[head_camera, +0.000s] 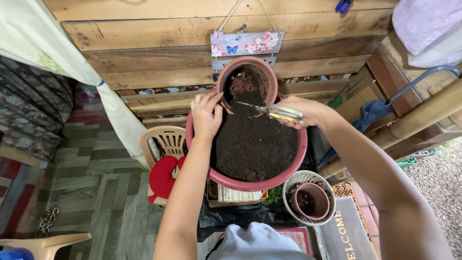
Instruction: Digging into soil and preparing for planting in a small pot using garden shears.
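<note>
My left hand [206, 114] pinches the rim of a small terracotta pot [247, 84], tilted on its side at the far edge of a big pink basin [301, 149] of dark soil. My right hand [308, 111] closes around a small trowel [269, 110], its blade reaching left into the pot's mouth.

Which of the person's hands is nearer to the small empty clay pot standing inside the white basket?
Right. The right hand, holding a small tool, is above the clay pot in the picture; the left hand grips a tilted pot farther left.
</note>
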